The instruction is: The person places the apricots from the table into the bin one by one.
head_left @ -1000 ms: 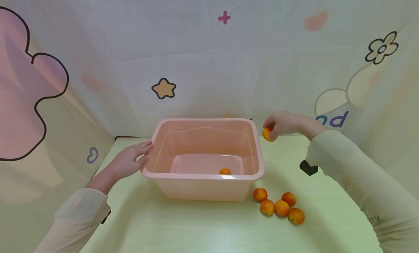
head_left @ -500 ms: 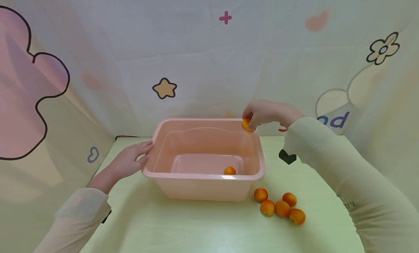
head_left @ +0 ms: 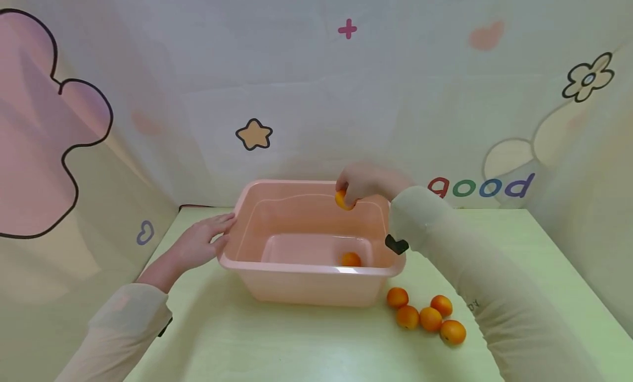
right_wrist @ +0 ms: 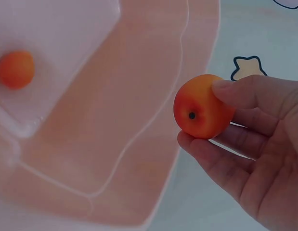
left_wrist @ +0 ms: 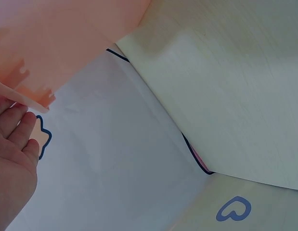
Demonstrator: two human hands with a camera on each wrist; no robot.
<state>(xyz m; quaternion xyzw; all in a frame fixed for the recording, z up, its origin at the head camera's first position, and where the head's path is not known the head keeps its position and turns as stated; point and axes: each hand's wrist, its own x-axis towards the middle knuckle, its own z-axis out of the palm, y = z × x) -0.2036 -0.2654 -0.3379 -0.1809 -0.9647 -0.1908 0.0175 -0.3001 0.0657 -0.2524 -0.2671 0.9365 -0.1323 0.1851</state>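
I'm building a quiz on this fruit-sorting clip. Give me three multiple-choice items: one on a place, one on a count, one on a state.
1. Where is the fruit held by the right hand?
A. over the pink tub
B. on the table
C. behind the left hand

2. How many orange fruits lie on the table beside the tub?
A. two
B. four
C. seven

3. How is the left hand?
A. curled round a fruit
B. flat against the tub's side
C. raised in the air

Key: 1 A, the held fruit hangs above the pink tub; 2 B, four orange fruits cluster there; 3 B, its straight fingers touch the rim.
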